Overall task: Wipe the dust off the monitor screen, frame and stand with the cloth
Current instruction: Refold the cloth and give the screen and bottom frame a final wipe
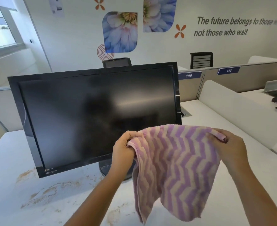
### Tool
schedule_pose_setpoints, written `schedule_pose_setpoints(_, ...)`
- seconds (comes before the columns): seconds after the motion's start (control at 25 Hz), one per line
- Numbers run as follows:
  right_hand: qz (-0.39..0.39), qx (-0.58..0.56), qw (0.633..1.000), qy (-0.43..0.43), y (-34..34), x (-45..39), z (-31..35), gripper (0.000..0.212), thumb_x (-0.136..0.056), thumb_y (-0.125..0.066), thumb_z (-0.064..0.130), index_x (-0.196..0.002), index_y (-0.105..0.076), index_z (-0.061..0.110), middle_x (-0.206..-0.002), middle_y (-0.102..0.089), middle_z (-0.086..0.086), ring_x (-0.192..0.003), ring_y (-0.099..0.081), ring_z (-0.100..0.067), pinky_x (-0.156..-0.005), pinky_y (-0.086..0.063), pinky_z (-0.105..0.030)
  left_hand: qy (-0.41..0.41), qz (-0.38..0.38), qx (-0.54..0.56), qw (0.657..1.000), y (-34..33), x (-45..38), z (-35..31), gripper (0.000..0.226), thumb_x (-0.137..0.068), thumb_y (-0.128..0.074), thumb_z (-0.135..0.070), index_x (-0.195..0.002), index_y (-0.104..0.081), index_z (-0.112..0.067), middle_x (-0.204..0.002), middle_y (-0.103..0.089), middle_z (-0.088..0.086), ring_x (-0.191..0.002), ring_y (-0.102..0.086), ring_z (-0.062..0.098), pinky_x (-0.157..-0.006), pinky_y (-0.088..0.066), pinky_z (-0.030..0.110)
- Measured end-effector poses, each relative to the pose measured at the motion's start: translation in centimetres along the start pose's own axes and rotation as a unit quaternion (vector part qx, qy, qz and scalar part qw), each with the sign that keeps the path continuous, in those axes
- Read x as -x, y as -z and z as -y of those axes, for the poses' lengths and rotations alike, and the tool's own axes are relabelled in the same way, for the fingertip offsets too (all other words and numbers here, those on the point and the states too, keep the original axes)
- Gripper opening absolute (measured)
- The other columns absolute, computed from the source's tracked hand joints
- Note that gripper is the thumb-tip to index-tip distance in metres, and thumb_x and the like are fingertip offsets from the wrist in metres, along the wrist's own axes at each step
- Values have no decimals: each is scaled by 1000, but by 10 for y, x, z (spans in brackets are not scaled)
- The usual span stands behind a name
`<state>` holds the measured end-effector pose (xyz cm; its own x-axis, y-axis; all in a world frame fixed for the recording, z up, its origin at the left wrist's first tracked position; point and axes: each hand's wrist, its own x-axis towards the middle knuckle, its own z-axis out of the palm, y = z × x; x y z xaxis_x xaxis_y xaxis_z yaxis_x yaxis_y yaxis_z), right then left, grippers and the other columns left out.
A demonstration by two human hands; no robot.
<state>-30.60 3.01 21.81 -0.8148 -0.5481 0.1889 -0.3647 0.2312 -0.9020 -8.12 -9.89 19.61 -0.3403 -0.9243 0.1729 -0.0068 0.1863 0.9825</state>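
cloth: pink-and-purple zigzag, stretched in the air before the monitor's lower right corner, lower part hanging loose | left hand: clenched on its left top corner | right hand: pinching its right top corner | monitor: dark, on round stand mid-desk | desk: white, brown stains along near edge

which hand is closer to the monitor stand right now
Left. The left hand holds one corner of the cloth almost directly above the round monitor stand. The right hand holds the opposite corner, well off to the stand's right.
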Motion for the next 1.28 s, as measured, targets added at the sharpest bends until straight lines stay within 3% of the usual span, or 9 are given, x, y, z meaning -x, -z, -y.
schedule_pose_setpoints(0.2, 19, -10, 996, 92, -23, 49, 16, 15, -83, -68, 24, -81, -55, 32, -76, -62, 15, -73, -59, -1, -58, -44, -8, -36, 25, -14, 999, -61, 13, -18, 24, -87, -59, -15, -87, -52, -37, -85, -61, -13, -76, -60, -2, -59, -50, 11)
schedule_pose_setpoints(0.48, 178, -23, 974, 139, -13, 57, -3, 35, -94, -55, 11, -117, -60, 37, -111, -63, 21, -101, -60, 3, -85, -43, -3, -2, 127, -27, 992, -113, 30, -17, 35, -87, -56, -19, -113, -40, -36, -93, -51, -29, -86, -57, -4, -65, -46, 2)
schedule_pose_setpoints(0.6, 184, 6, 957, 226, 24, 26, -18, 55, -84, -61, -6, -107, -59, 44, -110, -62, 17, -105, -59, -2, -92, -43, -12, -37, 148, -70, 986, -130, 23, -14, 33, -87, -54, -13, -113, -50, -33, -93, -54, -27, -87, -56, -4, -72, -47, 6)
schedule_pose_setpoints(0.68, 200, 117, 939, 253, 51, -7, -30, 59, -78, -73, 13, -116, -47, 50, -118, -53, 18, -112, -49, -3, -100, -35, -21, -49, 193, -98, 975, -145, 15, -14, 33, -85, -52, -8, -104, -57, -35, -92, -59, -23, -89, -58, -1, -77, -51, 14)
schedule_pose_setpoints(0.76, 305, 229, 905, 188, 71, -38, -47, 66, -75, -74, 33, -127, -38, 52, -122, -52, 21, -114, -46, -4, -110, -22, -33, -40, 253, -92, 962, -157, 2, -13, 35, -85, -53, -7, -95, -60, -39, -93, -63, -20, -89, -60, 1, -81, -54, 22)
schedule_pose_setpoints(0.84, 362, 321, 866, 126, 84, -64, -68, 49, -79, -64, 24, -122, -50, 41, -110, -62, 17, -103, -53, -7, -115, -9, -41, -36, 291, -88, 952, -169, -11, -8, 34, -86, -55, -8, -89, -61, -42, -92, -65, -17, -89, -61, 3, -80, -55, 22)
schedule_pose_setpoints(0.96, 264, 398, 864, 160, 90, -97, -83, 19, -82, -58, 13, -97, -66, 22, -93, -68, 6, -91, -59, -15, -112, -17, -41, -49, 243, -132, 960, -190, -30, 7, 23, -86, -59, -11, -84, -61, -35, -86, -65, -15, -87, -63, 9, -77, -54, 19)
schedule_pose_setpoints(1.12, 164, 380, 886, 210, 81, -137, -76, 20, -83, -57, 6, -97, -69, 13, -96, -69, -5, -91, -61, -23, -104, -26, -31, -83, 156, -159, 971, -220, -51, 6, 11, -87, -59, -12, -86, -61, -23, -77, -60, -13, -76, -58, 5, -64, -47, 5)
schedule_pose_setpoints(1.28, 51, 299, 898, 318, 90, -160, -87, 19, -76, -67, -5, -91, -71, 6, -88, -70, -10, -81, -64, -26, -100, -35, -39, -191, 115, -193, 955, -237, -55, 4, 13, -86, -61, -17, -99, -61, -19, -88, -67, -6, -79, -61, 7, -69, -48, 12)
